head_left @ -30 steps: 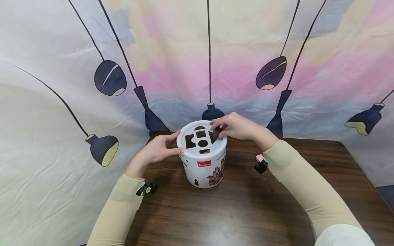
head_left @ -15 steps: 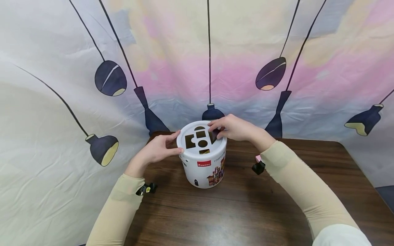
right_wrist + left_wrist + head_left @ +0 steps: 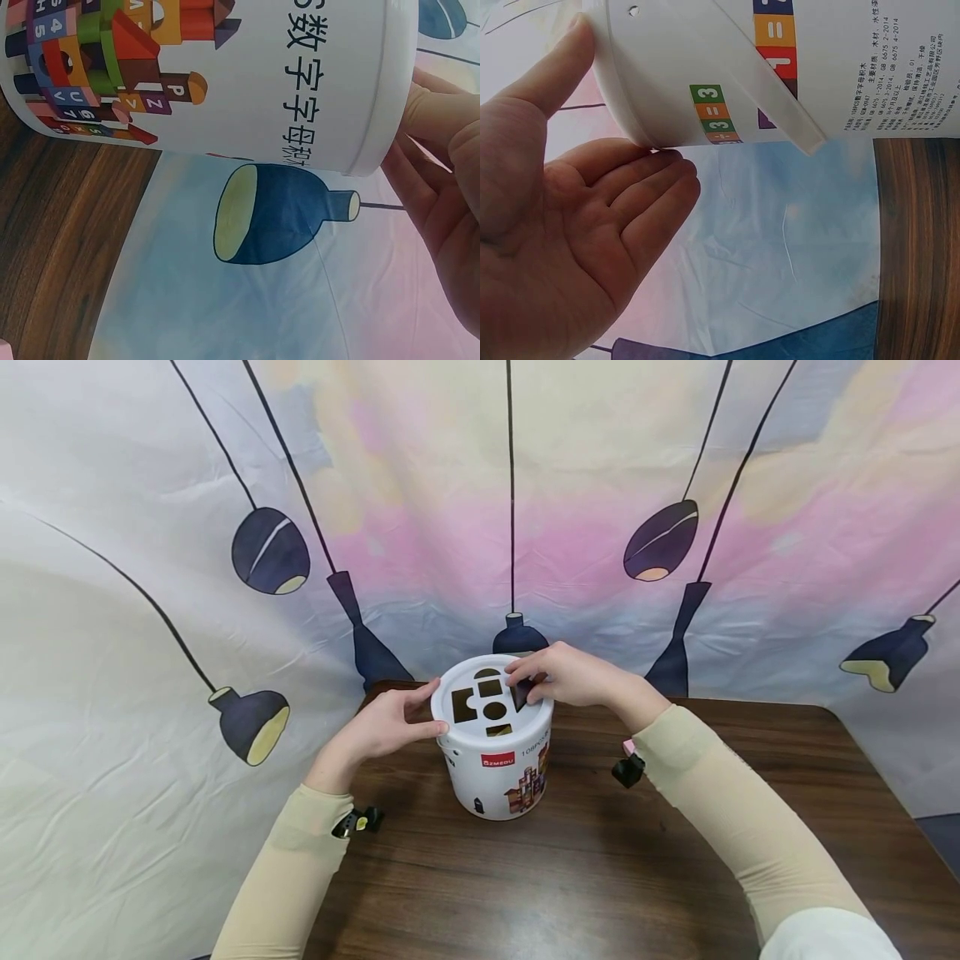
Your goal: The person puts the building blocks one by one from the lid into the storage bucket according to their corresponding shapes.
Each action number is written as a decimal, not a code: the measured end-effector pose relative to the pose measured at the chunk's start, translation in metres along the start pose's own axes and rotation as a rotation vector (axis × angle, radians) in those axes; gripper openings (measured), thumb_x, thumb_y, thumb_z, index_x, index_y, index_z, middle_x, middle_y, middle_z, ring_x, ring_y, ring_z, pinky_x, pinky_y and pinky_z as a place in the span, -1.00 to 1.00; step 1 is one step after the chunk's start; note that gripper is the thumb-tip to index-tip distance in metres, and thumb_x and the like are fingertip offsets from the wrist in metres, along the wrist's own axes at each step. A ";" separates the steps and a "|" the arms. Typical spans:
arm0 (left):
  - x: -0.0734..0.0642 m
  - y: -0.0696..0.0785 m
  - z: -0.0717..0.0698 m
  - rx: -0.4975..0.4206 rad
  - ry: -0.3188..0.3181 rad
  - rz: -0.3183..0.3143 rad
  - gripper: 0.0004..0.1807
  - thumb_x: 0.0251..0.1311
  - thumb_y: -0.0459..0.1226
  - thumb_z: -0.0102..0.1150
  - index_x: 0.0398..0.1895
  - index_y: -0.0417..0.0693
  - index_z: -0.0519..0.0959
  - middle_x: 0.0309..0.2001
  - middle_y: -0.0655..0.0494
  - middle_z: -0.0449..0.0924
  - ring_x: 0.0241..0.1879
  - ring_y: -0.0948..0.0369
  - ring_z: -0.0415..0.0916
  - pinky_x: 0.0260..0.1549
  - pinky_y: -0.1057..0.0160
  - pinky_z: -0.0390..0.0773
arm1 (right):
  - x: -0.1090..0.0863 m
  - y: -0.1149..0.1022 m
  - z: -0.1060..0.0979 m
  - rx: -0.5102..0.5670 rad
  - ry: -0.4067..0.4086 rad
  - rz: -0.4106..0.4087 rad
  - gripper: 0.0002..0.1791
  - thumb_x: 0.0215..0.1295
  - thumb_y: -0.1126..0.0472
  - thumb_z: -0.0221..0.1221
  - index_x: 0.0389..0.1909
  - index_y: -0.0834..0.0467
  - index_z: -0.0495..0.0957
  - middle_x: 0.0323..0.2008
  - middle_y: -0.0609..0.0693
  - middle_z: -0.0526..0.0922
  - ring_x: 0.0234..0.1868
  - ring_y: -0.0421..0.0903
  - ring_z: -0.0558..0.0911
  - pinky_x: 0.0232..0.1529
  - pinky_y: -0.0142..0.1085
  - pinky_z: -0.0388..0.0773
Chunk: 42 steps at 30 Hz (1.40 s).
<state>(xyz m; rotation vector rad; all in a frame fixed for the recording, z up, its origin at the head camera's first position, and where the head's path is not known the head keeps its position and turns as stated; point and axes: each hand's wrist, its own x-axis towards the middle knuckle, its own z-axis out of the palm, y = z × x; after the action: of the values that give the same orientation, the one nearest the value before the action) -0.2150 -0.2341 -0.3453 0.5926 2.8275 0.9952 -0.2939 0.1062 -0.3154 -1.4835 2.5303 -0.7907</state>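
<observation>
A white bucket (image 3: 495,781) with pictures of toy blocks stands upright on the table. Its white lid (image 3: 468,732) has several shaped holes, one of them triangular. My left hand (image 3: 382,724) steadies the left side of the lid, thumb and fairly straight fingers spread against the rim. Over the lid's right side, my right hand (image 3: 576,675) pinches a dark purple block (image 3: 522,693) at the triangular hole. The block is partly covered by the fingers. In the right wrist view, the bucket wall hides the fingertips of the right hand (image 3: 442,172).
The dark wooden table (image 3: 480,893) carries the bucket near its back edge. Right behind hangs a cloth (image 3: 450,527) printed with lamps. A white handle strap (image 3: 769,82) slants across the bucket's side in the left wrist view.
My right hand has moved slightly left and down with the purple block, which now sits lower in the triangular hole. My left hand and the bucket stay put.
</observation>
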 end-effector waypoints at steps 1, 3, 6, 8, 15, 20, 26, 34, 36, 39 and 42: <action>0.000 0.000 0.000 0.001 0.001 0.002 -0.02 0.33 0.06 0.48 0.68 -0.06 0.22 0.57 -0.07 0.31 0.54 0.00 0.29 0.44 -0.13 0.38 | 0.000 0.000 0.000 0.001 -0.001 0.001 -0.55 0.36 0.39 0.43 0.26 0.18 0.73 0.40 0.14 0.60 0.13 0.05 0.76 0.09 -0.10 0.71; 0.000 0.000 0.000 -0.001 0.002 0.004 -0.01 0.33 0.06 0.48 0.68 -0.07 0.22 0.57 -0.07 0.32 0.54 0.00 0.29 0.44 -0.13 0.38 | 0.000 0.000 0.000 0.003 -0.003 0.003 -0.55 0.36 0.39 0.42 0.26 0.18 0.73 0.40 0.14 0.59 0.14 0.05 0.76 0.10 -0.11 0.71; 0.000 0.000 0.000 -0.004 0.001 0.005 -0.02 0.34 0.06 0.48 0.68 -0.07 0.22 0.57 -0.07 0.31 0.54 0.01 0.29 0.44 -0.13 0.38 | 0.001 0.000 0.000 0.003 -0.007 0.001 -0.55 0.37 0.40 0.42 0.27 0.18 0.72 0.41 0.15 0.58 0.15 0.06 0.76 0.10 -0.10 0.71; 0.000 0.000 0.000 -0.005 0.001 0.006 -0.02 0.33 0.05 0.49 0.68 -0.07 0.22 0.57 -0.07 0.31 0.55 0.01 0.28 0.45 -0.13 0.38 | 0.001 -0.001 0.000 0.003 -0.010 0.002 -0.54 0.37 0.40 0.42 0.27 0.19 0.72 0.41 0.17 0.57 0.15 0.07 0.76 0.10 -0.10 0.71; 0.001 -0.001 0.001 -0.007 0.007 0.012 -0.02 0.34 0.05 0.48 0.68 -0.07 0.22 0.57 -0.07 0.32 0.53 0.01 0.31 0.44 -0.12 0.39 | 0.000 -0.002 0.000 -0.002 -0.014 0.016 -0.54 0.39 0.39 0.40 0.29 0.21 0.70 0.41 0.18 0.57 0.13 0.08 0.77 0.10 -0.10 0.72; 0.001 -0.001 0.000 -0.008 0.004 0.011 -0.02 0.33 0.05 0.49 0.68 -0.07 0.22 0.57 -0.07 0.32 0.53 0.02 0.32 0.43 -0.11 0.40 | -0.001 -0.002 0.001 -0.004 -0.009 0.012 -0.54 0.39 0.40 0.40 0.30 0.22 0.70 0.40 0.18 0.59 0.14 0.09 0.76 0.11 -0.09 0.72; 0.000 0.000 0.000 0.006 0.007 0.007 -0.01 0.33 0.05 0.49 0.68 -0.09 0.23 0.56 -0.08 0.33 0.52 0.00 0.33 0.43 -0.13 0.40 | -0.002 -0.001 0.001 0.006 0.007 -0.004 -0.54 0.38 0.42 0.39 0.29 0.22 0.70 0.37 0.17 0.61 0.12 0.08 0.77 0.12 -0.12 0.71; 0.000 -0.001 0.000 0.003 0.007 0.007 -0.03 0.33 0.04 0.49 0.68 -0.06 0.23 0.56 -0.07 0.33 0.51 0.01 0.34 0.43 -0.12 0.40 | -0.005 0.005 0.006 0.015 0.104 -0.036 -0.56 0.35 0.40 0.44 0.24 0.19 0.74 0.19 0.06 0.75 0.01 -0.03 0.77 0.05 -0.07 0.71; 0.000 0.000 0.000 -0.003 0.006 0.007 -0.03 0.33 0.03 0.50 0.67 -0.07 0.23 0.56 -0.07 0.33 0.51 0.01 0.35 0.43 -0.11 0.41 | -0.008 0.007 0.010 0.030 0.150 -0.036 -0.55 0.35 0.37 0.45 0.25 0.17 0.74 0.15 0.02 0.77 0.02 -0.06 0.76 0.04 -0.07 0.71; 0.000 0.000 0.000 -0.002 0.001 0.007 -0.03 0.33 0.03 0.49 0.68 -0.07 0.23 0.57 -0.08 0.32 0.52 0.01 0.33 0.43 -0.12 0.40 | -0.015 0.014 0.018 0.095 0.236 -0.024 -0.56 0.37 0.32 0.45 0.26 0.18 0.73 0.14 0.02 0.78 0.06 -0.06 0.76 0.07 -0.07 0.71; 0.000 0.000 0.000 -0.006 0.000 0.008 -0.02 0.34 0.04 0.49 0.68 -0.08 0.23 0.57 -0.08 0.32 0.52 0.01 0.32 0.43 -0.12 0.41 | -0.024 0.019 0.024 0.211 0.320 0.004 -0.57 0.38 0.30 0.45 0.25 0.19 0.73 0.16 0.05 0.77 0.11 -0.02 0.77 0.11 -0.07 0.71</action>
<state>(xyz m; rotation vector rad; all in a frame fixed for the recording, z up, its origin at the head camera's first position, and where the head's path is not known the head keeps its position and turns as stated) -0.2151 -0.2343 -0.3456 0.6041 2.8235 1.0041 -0.2883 0.1242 -0.3492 -1.3782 2.5572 -1.3444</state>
